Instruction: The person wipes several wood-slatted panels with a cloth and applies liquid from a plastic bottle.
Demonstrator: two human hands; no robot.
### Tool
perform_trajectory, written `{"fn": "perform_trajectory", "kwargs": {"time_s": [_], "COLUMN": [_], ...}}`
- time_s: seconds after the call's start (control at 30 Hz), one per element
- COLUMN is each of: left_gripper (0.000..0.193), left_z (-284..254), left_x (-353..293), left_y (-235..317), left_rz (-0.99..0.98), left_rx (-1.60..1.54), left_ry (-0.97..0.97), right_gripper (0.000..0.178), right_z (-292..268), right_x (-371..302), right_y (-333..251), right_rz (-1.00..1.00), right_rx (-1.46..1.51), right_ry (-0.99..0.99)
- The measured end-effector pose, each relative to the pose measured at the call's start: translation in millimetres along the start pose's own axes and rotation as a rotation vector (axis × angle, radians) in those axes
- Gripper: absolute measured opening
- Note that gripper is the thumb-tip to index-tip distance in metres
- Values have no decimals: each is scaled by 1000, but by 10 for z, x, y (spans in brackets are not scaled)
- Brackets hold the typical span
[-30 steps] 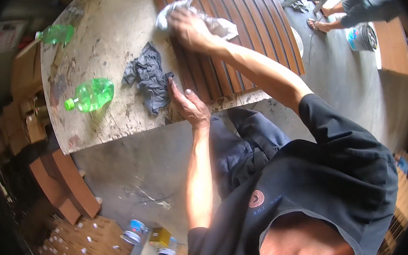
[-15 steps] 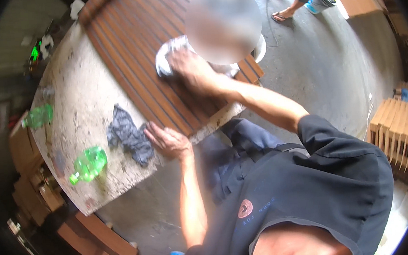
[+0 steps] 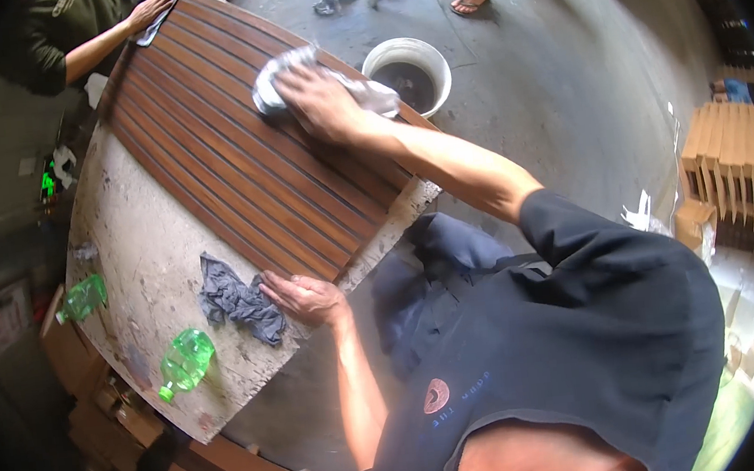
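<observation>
A brown slatted wooden panel (image 3: 223, 141) with dark grooves lies on a worn, stained pale table (image 3: 124, 205). My right hand (image 3: 321, 103) presses a crumpled white cloth (image 3: 269, 91) onto the panel near its right edge; the cloth is smeared by motion. At the panel's near left corner rests my left hand (image 3: 307, 297), fingers stretched out and holding nothing. Just left of those fingers lies a crumpled dark grey rag (image 3: 236, 299). Another person's hand (image 3: 154, 10) lies flat on a cloth at the panel's far end.
Two green plastic bottles, one nearer (image 3: 187, 358) and one farther (image 3: 83, 298), lie on the table's left. A white bucket (image 3: 440, 79) with dark contents stands beyond the panel's right edge. Stacked cardboard (image 3: 724, 161) is at right. A person's sandalled foot (image 3: 469, 4) shows farther off.
The view has shifted, bringing the other person's arm and the bucket into sight. My right hand has slid the white cloth farther along the panel. My left hand stays by the near corner.
</observation>
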State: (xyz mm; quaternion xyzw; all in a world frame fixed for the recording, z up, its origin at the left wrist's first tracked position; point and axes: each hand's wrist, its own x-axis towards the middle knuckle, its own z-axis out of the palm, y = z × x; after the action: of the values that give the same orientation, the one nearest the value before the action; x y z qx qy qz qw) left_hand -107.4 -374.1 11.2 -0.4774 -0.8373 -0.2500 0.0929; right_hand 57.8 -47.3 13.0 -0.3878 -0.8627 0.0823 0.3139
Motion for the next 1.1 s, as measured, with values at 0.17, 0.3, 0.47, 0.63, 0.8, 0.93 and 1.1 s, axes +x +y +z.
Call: {"fn": "perform_trajectory", "kwargs": {"time_s": [0.17,0.3,0.47,0.63,0.8,0.93,1.1], "left_gripper": [50,50,50,52,53,54,54], "left_z": [-40,-38,32,-39,-41,-20,25], "left_x": [-97,-36,16,-20,9,102,186], "left_y": [-8,2,174,-16,91,227,288], "left_rz": [-27,1,11,-17,-52,-64,-117], "left_rx": [7,18,34,46,64,5,27], "left_ry": [-15,-8,-43,13,-25,-37,-42], "right_gripper": [80,61,57,70,64,58,56], "right_z": [-1219,-962,-85,-370,-432,638,1099], "right_x": [-1690,-1056,419,-679,-480,1175,2178], "right_y": [-645,-262,328,-416,-148,637,740], "right_rz": [199,82,216,-65,-117,-134,12], "right_rx": [58,-35,-75,-29,86,120,-87], "right_ry": [-237,-100,39,-157,-267,30,1]}}
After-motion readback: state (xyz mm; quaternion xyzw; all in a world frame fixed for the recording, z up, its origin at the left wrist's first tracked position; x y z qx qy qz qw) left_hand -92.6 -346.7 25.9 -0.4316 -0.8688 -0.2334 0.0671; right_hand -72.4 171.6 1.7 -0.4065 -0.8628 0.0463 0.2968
